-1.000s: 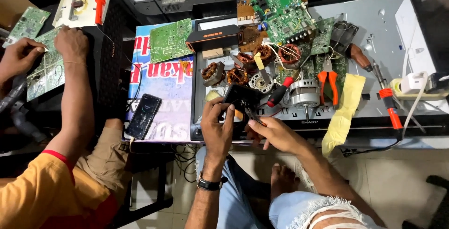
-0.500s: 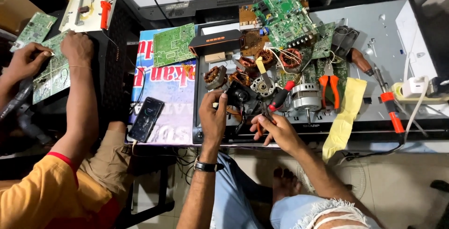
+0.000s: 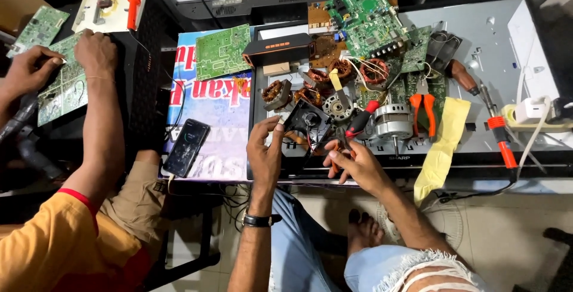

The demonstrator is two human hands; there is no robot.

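My left hand (image 3: 265, 156) grips the left edge of a black square motor part (image 3: 307, 119) and holds it tilted above the front of the metal work panel (image 3: 477, 41). My right hand (image 3: 353, 164) is just right of and below that part. Its fingers are closed on a small orange-handled tool (image 3: 335, 149) whose tip points at the part's red and black wires. A red-and-black screwdriver (image 3: 362, 120) lies right above my right fingers. I wear a dark watch (image 3: 258, 220) on the left wrist.
Green circuit boards (image 3: 370, 20), copper-wound coils (image 3: 274, 92), a silver motor (image 3: 393, 122), orange pliers (image 3: 422, 110), a yellow cloth (image 3: 441, 146) and a black speaker (image 3: 277, 50) crowd the bench. A phone (image 3: 187, 147) lies on the poster. A co-worker's hands (image 3: 95, 53) work a board at left.
My two hands have carried the black part a little farther onto the bench and tilted it up. My right hand now sits lower right of it. The co-worker's hands stay on the board.
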